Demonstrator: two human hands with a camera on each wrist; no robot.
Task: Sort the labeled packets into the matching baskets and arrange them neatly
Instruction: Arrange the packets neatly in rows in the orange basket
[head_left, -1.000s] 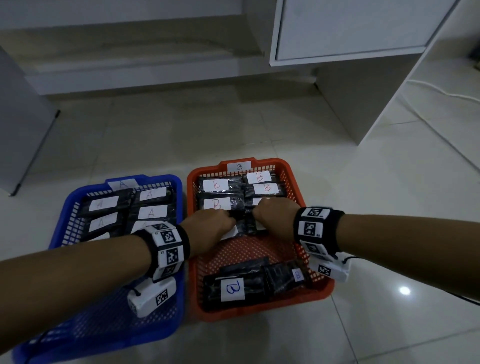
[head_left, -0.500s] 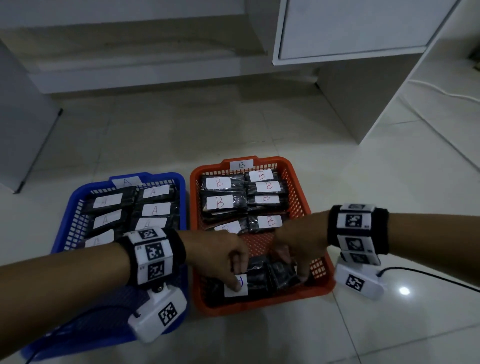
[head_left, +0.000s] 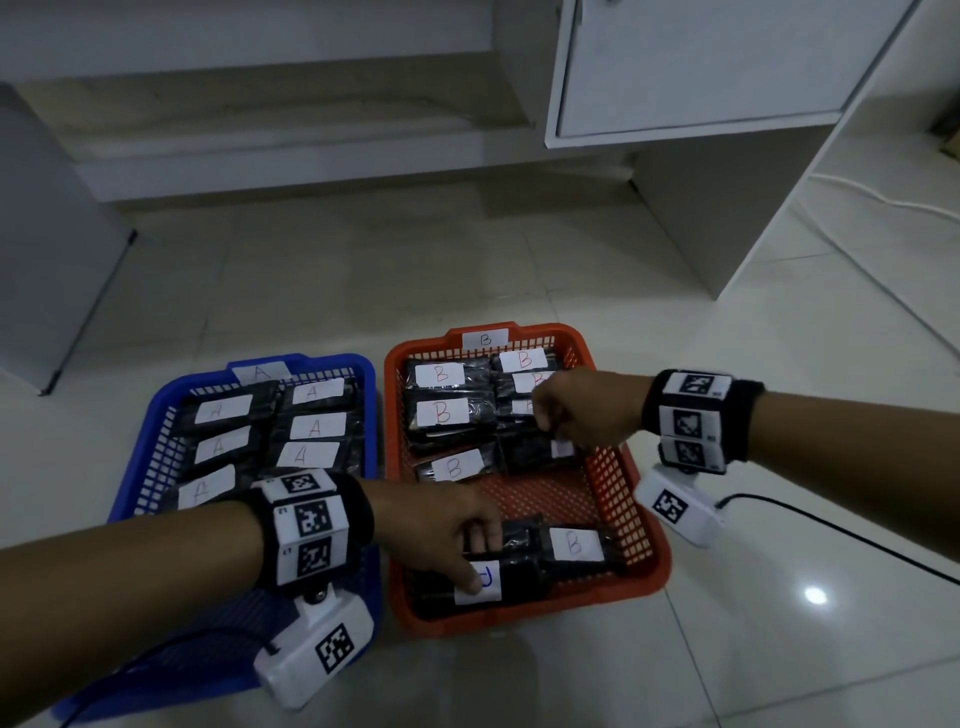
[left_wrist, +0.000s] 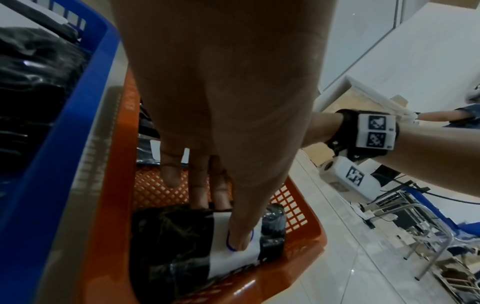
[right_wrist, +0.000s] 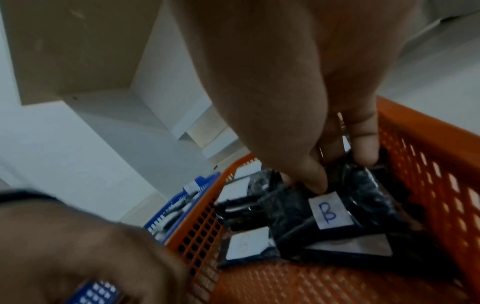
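Observation:
The orange basket (head_left: 524, 621) tagged B holds black packets with white B labels, stacked in rows at its far end. My left hand (head_left: 480, 564) is at the near end and pinches a black packet (left_wrist: 176, 242), thumb on its blue-lettered label and fingers behind it. Another B packet (head_left: 574, 543) lies right beside it. My right hand (head_left: 543, 423) is at the far right of the basket, thumb and fingers pinching a B packet (right_wrist: 328, 211) above the stacked row. The blue basket (head_left: 322, 361) on the left holds several A packets (head_left: 317, 427).
Both baskets stand side by side on a pale tiled floor. A white cabinet (head_left: 701, 78) hangs at the back right, with its side panel (head_left: 691, 218) reaching the floor. A black cable (head_left: 831, 530) trails from my right wrist. A grey panel (head_left: 41, 234) stands at the left.
Both hands came from the middle row to the basket's near end. The right hand has since carried a packet to the far right rows. The left hand stays on the near packet.

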